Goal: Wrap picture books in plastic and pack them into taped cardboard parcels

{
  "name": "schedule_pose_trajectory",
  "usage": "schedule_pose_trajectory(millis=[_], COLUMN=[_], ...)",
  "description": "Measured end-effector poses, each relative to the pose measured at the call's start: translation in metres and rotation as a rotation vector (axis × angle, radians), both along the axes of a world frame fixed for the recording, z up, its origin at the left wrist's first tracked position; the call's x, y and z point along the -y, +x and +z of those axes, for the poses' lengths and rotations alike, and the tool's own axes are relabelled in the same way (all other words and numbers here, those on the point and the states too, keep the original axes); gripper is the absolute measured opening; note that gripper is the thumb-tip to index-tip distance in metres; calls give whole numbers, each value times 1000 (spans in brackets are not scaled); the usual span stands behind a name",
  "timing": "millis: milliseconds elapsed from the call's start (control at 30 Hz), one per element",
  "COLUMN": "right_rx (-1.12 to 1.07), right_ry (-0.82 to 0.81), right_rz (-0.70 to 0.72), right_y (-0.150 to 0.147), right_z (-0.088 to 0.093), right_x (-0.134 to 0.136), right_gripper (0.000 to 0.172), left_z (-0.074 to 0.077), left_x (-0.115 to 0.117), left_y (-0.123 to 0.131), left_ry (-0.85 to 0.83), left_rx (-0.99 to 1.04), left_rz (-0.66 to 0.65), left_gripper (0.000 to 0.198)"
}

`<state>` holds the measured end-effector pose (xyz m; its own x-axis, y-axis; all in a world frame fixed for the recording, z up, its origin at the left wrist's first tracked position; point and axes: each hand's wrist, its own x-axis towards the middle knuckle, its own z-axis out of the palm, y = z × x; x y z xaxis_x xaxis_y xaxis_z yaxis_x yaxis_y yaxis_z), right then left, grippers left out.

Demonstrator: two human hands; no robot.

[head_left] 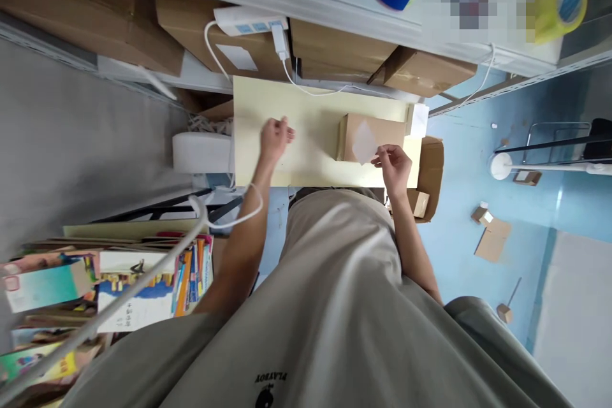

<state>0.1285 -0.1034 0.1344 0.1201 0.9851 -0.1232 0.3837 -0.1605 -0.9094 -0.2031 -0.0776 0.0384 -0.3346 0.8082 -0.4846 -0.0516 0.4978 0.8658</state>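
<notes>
A white paper label [364, 142] is pinched at its edge by my right hand [396, 170], the thumb and fingers closed on it. The label is turned like a diamond over the brown cardboard box [389, 131], and its lower tip reaches past the box's near edge. Whether the label touches the box, I cannot tell. The box lies on the right half of the pale yellow table [315, 166]. Over the left part of the table is my left hand [276, 140], its fingers loosely bent and apart with nothing seen in them.
A small white stack [419, 120] stands at the table's right end, beside an open carton [433, 172]. Behind is a shelf with cartons and a power strip [251, 20]. Left are a white roll [203, 153], a white pole [119, 299] and piled books [136, 293].
</notes>
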Motion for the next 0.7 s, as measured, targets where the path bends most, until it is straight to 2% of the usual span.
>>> schedule_pose_trajectory(millis=[67, 133, 233, 300, 433, 567, 633, 700], right_rx=[68, 164, 357, 488, 613, 521, 400, 267], right_ry=[34, 89, 194, 240, 247, 160, 101, 61], right_rz=[17, 79, 271, 408, 576, 700, 683, 534], right_y=[3, 6, 11, 16, 30, 48, 60, 76], right_z=[3, 8, 15, 14, 2, -13, -18, -23], right_x=[-1, 0, 4, 6, 11, 16, 12, 1], right_gripper=[58, 55, 45, 37, 29, 28, 30, 33], left_z=[11, 27, 50, 58, 53, 39, 32, 26], left_x=[10, 20, 28, 29, 28, 30, 33, 37], left_y=[59, 104, 146, 162, 183, 198, 204, 208], left_ry=[-28, 17, 83, 96, 47, 13, 35, 74], left_rx=[204, 383, 545, 578, 474, 324, 236, 175], left_rz=[-93, -180, -168, -124, -70, -55, -58, -73], left_gripper=[23, 23, 31, 41, 46, 41, 42, 48])
